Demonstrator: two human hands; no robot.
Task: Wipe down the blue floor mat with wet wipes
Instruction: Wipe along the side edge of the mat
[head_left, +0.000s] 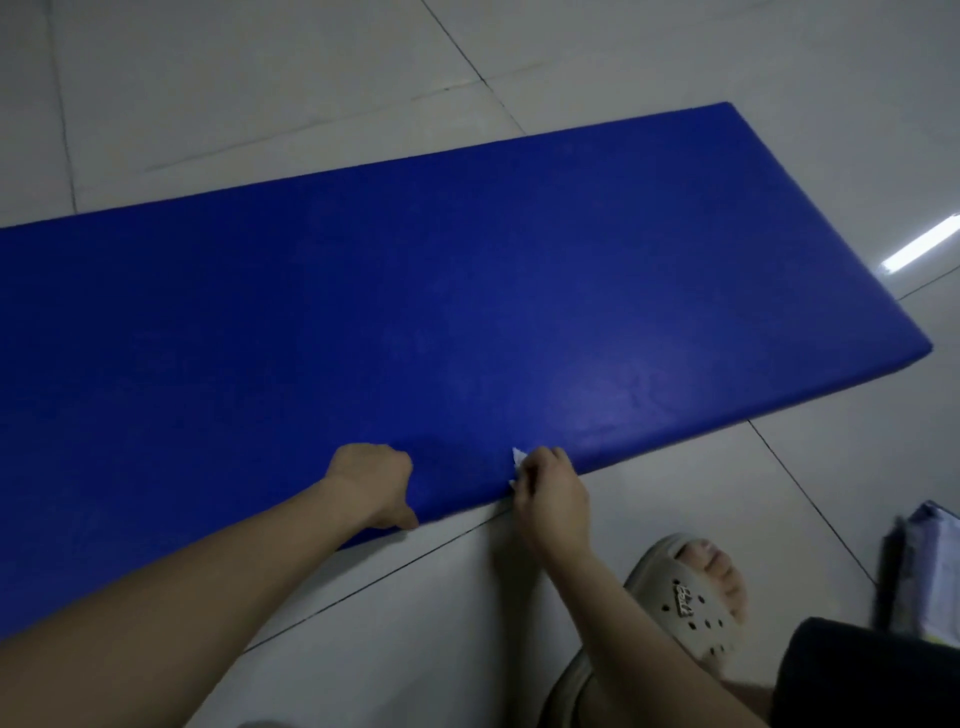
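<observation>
A long blue floor mat (415, 291) lies flat on the pale tiled floor, running from the left edge to the far right. My left hand (371, 480) rests on the mat's near edge, fingers curled down on top and thumb hanging over the side. Just to its right, my right hand (550, 493) grips a crumpled white wet wipe (518, 460) against the same near edge. Only a small corner of the wipe shows past my fingers.
A foot in a beige perforated slipper (685, 597) stands on the tiles at the lower right. A wet wipe pack (930, 571) lies near the right edge. A ceiling light's reflection (919, 249) shines on the floor beyond the mat's right end.
</observation>
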